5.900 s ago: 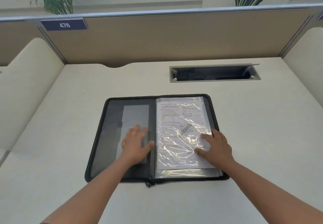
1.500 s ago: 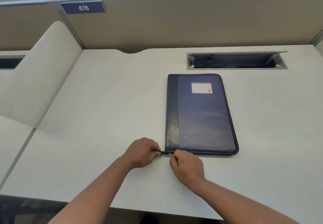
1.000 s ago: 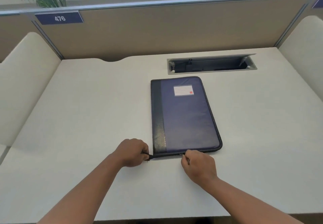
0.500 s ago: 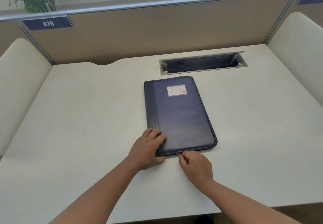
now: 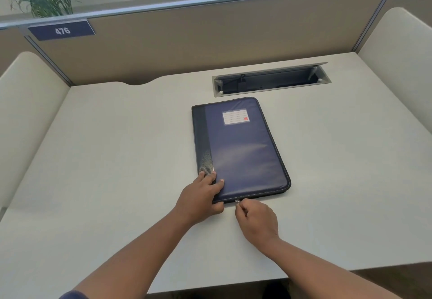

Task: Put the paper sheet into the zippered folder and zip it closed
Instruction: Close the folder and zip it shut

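The dark blue zippered folder (image 5: 243, 151) lies closed and flat on the desk (image 5: 117, 149), with a white label near its far end. The paper sheet is hidden inside it. My left hand (image 5: 201, 196) grips the folder's near left corner, fingers on the cover and thumb under the near edge. My right hand (image 5: 256, 220) is just in front of the near edge, with its fingers pinched on the small metal zipper pull (image 5: 237, 202).
An open cable tray (image 5: 271, 81) is sunk into the desk behind the folder. A tan partition (image 5: 210, 39) with a sign "476" closes the back, and cream side panels (image 5: 28, 102) flank the desk. The desk's front edge runs just behind my forearms.
The folder, open with the sheet earlier, is now closed. My left hand has moved from the zipper's end onto the near left corner. My right hand has drawn the pull along the near edge.
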The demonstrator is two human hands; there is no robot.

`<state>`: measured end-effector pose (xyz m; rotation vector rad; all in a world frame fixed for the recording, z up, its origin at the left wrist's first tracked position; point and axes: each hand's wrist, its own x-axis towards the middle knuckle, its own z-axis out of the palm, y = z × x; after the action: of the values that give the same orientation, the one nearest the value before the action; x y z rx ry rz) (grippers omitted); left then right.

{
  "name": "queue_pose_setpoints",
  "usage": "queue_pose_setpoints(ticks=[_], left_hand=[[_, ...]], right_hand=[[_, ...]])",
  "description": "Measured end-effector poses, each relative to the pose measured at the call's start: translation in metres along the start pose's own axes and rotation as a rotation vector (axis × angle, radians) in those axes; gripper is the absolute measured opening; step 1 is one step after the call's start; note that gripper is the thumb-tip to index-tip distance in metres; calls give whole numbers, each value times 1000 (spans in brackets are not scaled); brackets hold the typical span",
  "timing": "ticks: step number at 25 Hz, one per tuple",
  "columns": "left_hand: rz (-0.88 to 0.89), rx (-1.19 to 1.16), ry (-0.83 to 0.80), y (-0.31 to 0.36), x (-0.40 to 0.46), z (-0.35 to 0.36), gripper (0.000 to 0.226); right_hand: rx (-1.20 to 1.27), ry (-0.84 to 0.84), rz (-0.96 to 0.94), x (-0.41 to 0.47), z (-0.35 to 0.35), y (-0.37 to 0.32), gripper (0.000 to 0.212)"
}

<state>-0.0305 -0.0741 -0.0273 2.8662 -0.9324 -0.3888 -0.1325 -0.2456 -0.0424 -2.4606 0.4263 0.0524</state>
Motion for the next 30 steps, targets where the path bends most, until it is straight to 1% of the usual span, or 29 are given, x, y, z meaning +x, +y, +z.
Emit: queue_pose_setpoints(ticks=[5,8,12,15,17,23,26,30], left_hand=[[37,34,-18,3,6,-4,66],[43,34,-27,9,9,-7,64],[62,45,-45,15,11,-10,66],[66,65,-62,16,10,-13,64],[63,79,-75,14,9,-13,61],[77,80,-69,-6,5,-16,54],[98,74,-65,-15,4,-18,55],[112,72,-86,-15,4,-19,52]], right_hand=[[-42,46,26,5,-9,2,34],[-1,61,56,8,-12,6,32],[47,-11,-51,1,-3,-3,30],[16,-17,-45,1,-1,-1,28],[-14,13,0,4,-7,8,30],[-23,170,244,25,-46,67,23],[-60,191,236,38,-62,90,23],[-81,196,186,56,-71,102,21]])
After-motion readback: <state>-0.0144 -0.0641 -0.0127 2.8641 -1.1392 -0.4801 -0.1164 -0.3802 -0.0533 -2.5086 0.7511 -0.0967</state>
